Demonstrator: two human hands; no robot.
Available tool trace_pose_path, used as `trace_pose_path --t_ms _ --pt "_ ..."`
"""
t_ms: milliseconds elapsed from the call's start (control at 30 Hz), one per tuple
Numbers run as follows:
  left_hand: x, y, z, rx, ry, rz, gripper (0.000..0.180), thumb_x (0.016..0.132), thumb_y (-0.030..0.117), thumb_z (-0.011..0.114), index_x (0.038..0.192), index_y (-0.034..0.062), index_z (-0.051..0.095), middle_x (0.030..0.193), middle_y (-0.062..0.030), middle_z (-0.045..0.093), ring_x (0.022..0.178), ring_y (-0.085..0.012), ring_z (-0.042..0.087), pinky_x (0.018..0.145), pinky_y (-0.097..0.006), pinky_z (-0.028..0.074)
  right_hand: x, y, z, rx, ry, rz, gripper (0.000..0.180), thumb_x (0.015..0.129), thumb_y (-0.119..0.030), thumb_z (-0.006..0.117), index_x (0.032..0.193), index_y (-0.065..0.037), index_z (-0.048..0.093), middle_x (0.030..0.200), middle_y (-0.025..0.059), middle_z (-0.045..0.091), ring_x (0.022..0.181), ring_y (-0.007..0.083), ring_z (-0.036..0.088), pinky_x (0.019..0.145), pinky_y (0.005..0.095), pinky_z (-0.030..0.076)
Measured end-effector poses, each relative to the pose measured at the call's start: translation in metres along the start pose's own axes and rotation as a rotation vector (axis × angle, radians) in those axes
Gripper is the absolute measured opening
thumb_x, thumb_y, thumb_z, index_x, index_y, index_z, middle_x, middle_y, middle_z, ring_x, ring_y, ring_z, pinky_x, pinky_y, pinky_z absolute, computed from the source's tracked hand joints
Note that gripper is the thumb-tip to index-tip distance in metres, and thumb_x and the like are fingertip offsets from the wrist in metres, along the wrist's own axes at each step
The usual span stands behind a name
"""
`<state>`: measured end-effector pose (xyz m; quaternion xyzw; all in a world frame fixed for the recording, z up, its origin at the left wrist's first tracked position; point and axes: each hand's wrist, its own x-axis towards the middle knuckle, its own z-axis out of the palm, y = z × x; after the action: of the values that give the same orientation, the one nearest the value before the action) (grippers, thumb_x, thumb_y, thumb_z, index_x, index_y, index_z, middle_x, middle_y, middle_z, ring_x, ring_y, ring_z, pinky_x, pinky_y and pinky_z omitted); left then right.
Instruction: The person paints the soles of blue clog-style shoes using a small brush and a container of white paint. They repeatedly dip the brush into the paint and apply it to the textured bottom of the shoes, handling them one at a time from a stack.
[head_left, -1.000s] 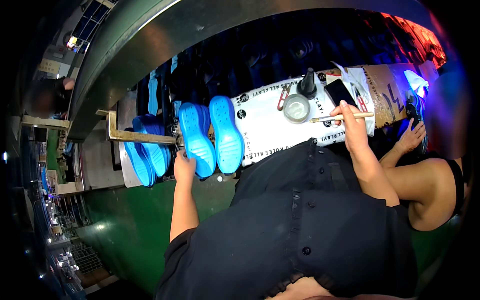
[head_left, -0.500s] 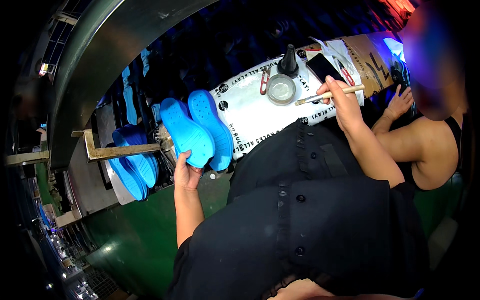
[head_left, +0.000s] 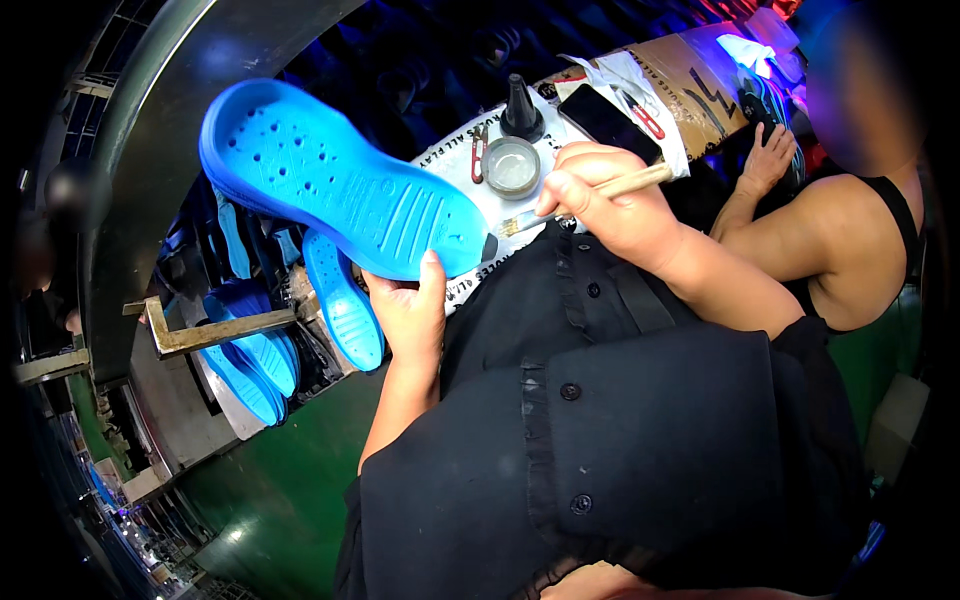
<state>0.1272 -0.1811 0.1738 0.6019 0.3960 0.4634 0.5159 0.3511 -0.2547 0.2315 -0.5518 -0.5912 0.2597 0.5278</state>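
A blue shoe sole (head_left: 335,180) is held up in the air by the left hand (head_left: 410,310), in front of the left part of the table. It is gripped at its lower right end: the thumb is pressed on the upper face, while the other fingers are mostly hidden beneath, so their exact placing cannot be told. On the upper face, small holes are seen at the wider end and raised ridges toward the gripped end. By the right hand (head_left: 625,210), a paintbrush (head_left: 640,181) with a pale handle is held, its fingers being closed together around the handle. The bristles are pointed to the left and are located just beside the gripped end of the sole; whether it is touched by them cannot be told. Behind the brush, a round jar (head_left: 512,167) is placed on a white printed sheet (head_left: 455,160), with a black cone-shaped bottle (head_left: 520,115) and red-handled snips (head_left: 479,155) near it. A black smartphone (head_left: 608,122) is laid farther to the right. Below the held sole, another blue sole (head_left: 345,310) is left on the table, and more blue soles (head_left: 265,355) are stacked to the left. At the right, a co-worker's hand (head_left: 768,160) is seen.
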Motion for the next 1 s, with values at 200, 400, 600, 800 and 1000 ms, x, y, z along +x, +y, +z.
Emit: trace_pose_path --t_ms 200,400,600,800,1000 --pt "0.003 0.009 0.013 0.002 -0.02 0.112 0.049 0.079 0.003 0.064 0.121 -0.0029 0.039 0.112 -0.0147 0.054 0.099 -0.0209 0.057 0.089 -0.033 0.044 0.001 0.002 0.012 -0.113 0.055 -0.208 0.025 0.085 -0.019 0.058 0.066 -0.004 0.065 0.059 0.0046 0.057 0.06 0.0212 0.055 0.062 0.0324 0.043" --pt "0.007 0.013 0.017 -0.032 -0.064 0.161 0.049 0.077 0.0 0.063 0.12 -0.0038 0.04 0.11 -0.0152 0.056 0.098 -0.0213 0.058 0.088 -0.032 0.045 0.002 0.009 0.015 -0.271 -0.028 -0.275 0.023 0.082 -0.019 0.061 0.064 -0.006 0.063 0.059 0.0053 0.056 0.059 0.0222 0.054 0.062 0.0333 0.04" --pt "0.007 0.012 0.014 0.031 -0.075 0.191 0.047 0.077 -0.001 0.063 0.119 -0.0042 0.041 0.109 -0.0154 0.057 0.097 -0.0215 0.06 0.087 -0.032 0.046 0.002 0.011 0.01 -0.189 0.006 -0.246 0.023 0.083 -0.017 0.059 0.064 -0.004 0.063 0.062 0.0066 0.06 0.06 0.023 0.056 0.06 0.0339 0.041" --pt "0.007 0.01 0.017 0.076 -0.067 0.208 0.046 0.075 -0.001 0.063 0.117 -0.0045 0.043 0.103 -0.0142 0.06 0.092 -0.0195 0.061 0.083 -0.031 0.048 0.004 0.014 0.013 -0.254 -0.042 -0.301 0.022 0.082 -0.018 0.061 0.065 -0.004 0.063 0.059 0.0064 0.057 0.059 0.0242 0.055 0.06 0.0346 0.041" --pt "0.007 0.004 0.014 0.08 -0.034 0.246 0.044 0.074 -0.002 0.064 0.113 -0.0045 0.046 0.098 -0.0129 0.062 0.087 -0.0182 0.062 0.08 -0.029 0.048 0.002 0.018 0.011 -0.267 0.025 -0.255 0.022 0.083 -0.02 0.061 0.068 -0.004 0.065 0.062 0.006 0.06 0.061 0.0229 0.056 0.063 0.0343 0.041"
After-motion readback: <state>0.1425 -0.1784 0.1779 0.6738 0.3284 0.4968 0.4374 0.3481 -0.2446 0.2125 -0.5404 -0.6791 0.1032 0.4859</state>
